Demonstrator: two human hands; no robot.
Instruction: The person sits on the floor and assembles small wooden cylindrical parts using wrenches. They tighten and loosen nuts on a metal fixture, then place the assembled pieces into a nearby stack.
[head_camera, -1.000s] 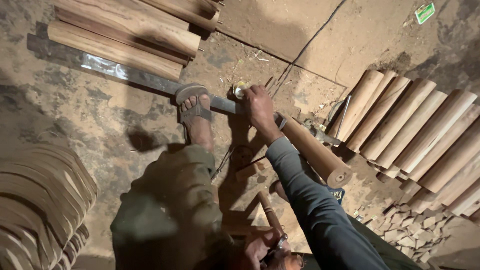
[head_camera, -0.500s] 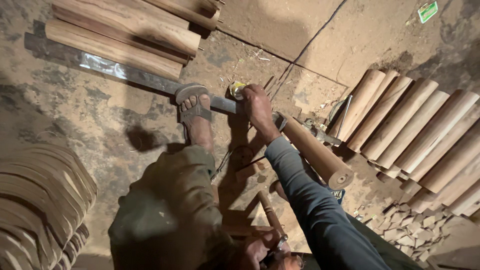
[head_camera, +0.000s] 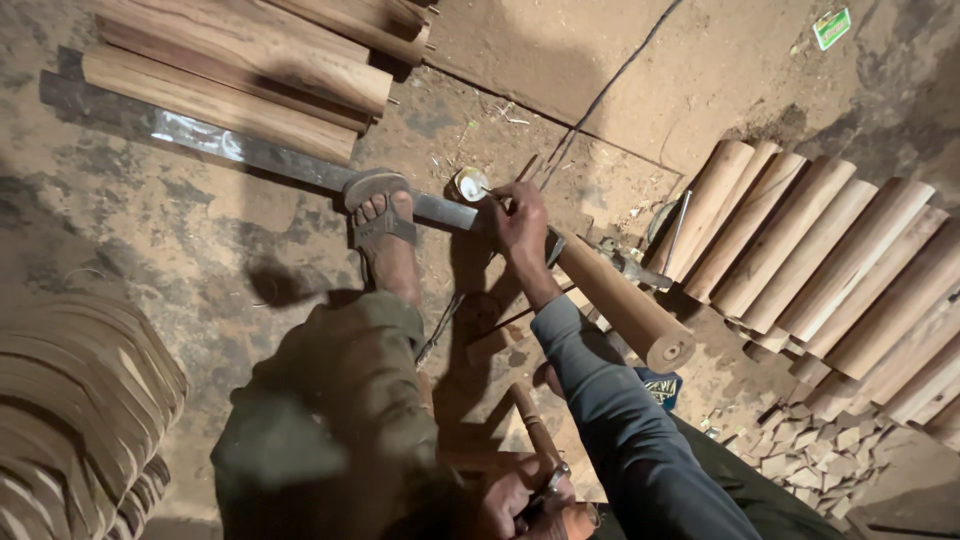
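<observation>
Sitting partly cut off at the bottom edge, the left hand (head_camera: 515, 500) is closing around a wooden handle (head_camera: 532, 430), though its fingers are hard to make out in shadow. The right hand (head_camera: 518, 222) is reaching forward, fingers pinched on a thin stick (head_camera: 527, 168) whose tip is hard to see beside a small round tin (head_camera: 470, 184). Just right of that hand, a smooth round wooden post (head_camera: 625, 305) is lying aslant. A sandalled foot (head_camera: 384, 225) is pressing on a long flat metal bar (head_camera: 230, 150). Pale turned posts (head_camera: 820, 260) are lying in a row on the dusty floor (head_camera: 150, 240).
</observation>
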